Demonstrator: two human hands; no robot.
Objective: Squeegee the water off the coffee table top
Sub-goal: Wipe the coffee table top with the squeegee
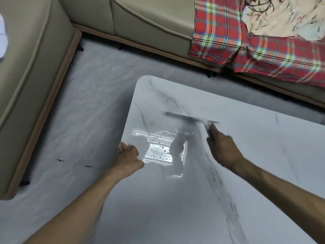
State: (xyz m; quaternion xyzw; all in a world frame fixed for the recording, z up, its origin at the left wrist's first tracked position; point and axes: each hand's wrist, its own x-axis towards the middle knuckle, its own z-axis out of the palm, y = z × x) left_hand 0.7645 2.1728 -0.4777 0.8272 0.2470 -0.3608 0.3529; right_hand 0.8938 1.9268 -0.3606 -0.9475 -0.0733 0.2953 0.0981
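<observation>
squeegee [191, 118] mid-top, toward far left corner, blurred | right hand [224, 148] grips its handle | left hand [129, 154] fingers relaxed, at coffee table [263, 155] left edge | droplets [160, 150] remain near left edge; wiping unfinished

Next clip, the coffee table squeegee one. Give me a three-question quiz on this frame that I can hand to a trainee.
1. Which hand grips the squeegee by its handle?
2. True or false: water droplets show on the coffee table top, in the bright reflection between the left hand and the right hand.
3. The red plaid blanket lies on: A) the floor, B) the sofa, C) the coffee table top.

Key: 1 the right hand; 2 true; 3 B.
</observation>
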